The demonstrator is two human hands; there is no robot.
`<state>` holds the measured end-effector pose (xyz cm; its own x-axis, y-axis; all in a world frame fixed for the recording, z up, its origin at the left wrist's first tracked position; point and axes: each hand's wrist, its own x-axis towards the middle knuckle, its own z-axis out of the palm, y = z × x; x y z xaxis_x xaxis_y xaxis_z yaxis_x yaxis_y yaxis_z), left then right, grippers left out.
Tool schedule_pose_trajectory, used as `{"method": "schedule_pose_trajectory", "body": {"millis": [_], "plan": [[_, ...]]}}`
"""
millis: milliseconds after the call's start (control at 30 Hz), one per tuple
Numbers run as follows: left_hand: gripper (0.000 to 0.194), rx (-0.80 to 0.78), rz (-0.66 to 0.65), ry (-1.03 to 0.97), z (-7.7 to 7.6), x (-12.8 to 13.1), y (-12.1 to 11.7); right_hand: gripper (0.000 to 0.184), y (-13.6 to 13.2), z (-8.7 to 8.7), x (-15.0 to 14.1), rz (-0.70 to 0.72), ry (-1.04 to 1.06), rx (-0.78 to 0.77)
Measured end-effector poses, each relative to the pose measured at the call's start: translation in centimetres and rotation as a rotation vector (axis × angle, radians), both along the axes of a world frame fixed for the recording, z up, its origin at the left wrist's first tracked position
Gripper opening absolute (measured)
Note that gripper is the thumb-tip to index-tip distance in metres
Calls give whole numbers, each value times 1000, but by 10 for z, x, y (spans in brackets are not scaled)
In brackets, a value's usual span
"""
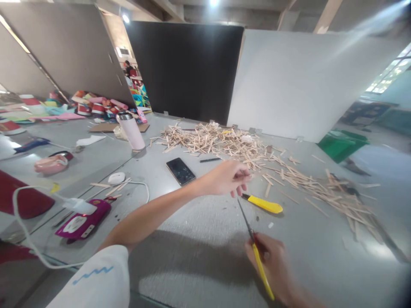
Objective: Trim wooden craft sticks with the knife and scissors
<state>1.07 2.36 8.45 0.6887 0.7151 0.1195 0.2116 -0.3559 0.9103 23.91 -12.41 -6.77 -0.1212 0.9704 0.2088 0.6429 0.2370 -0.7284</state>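
My right hand is closed around a pair of scissors with a yellow handle and a bit of red near the pivot. Their long thin blades point away from me toward my left hand. That hand is held over the table with its fingers curled in a pinch; whatever is between the fingertips is too small and blurred to name. Just below the left fingers lies a yellow utility knife. A big loose heap of thin wooden sticks spreads behind my left hand and off to the right.
A black phone and a black pen lie left of the heap. Farther left stand a pink bottle and a purple power strip with a white cable. Upright panels line the back. A green bin stands right.
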Motion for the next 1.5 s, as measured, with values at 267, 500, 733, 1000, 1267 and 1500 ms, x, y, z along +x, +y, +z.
{"method": "schedule_pose_trajectory", "body": {"millis": [267, 500, 733, 1000, 1267, 1500], "plan": [[9, 26, 80, -46, 10, -6, -4, 35, 1, 4, -6, -10, 82, 2], [12, 96, 199, -89, 13, -7, -1, 39, 4, -5, -5, -23, 25, 65], [14, 91, 191, -87, 16, -6, -3, 41, 8, -4, -2, -91, 109, 29], [21, 62, 170, -49, 14, -5, -1, 38, 0, 3, 3, 7, 107, 55], [24, 46, 153, -31, 15, -5, -2, 48, 4, 5, 0, -180, 509, -82], [21, 26, 103, 10, 12, -7, 0, 59, 22, 11, -4, -254, 922, -193]]}}
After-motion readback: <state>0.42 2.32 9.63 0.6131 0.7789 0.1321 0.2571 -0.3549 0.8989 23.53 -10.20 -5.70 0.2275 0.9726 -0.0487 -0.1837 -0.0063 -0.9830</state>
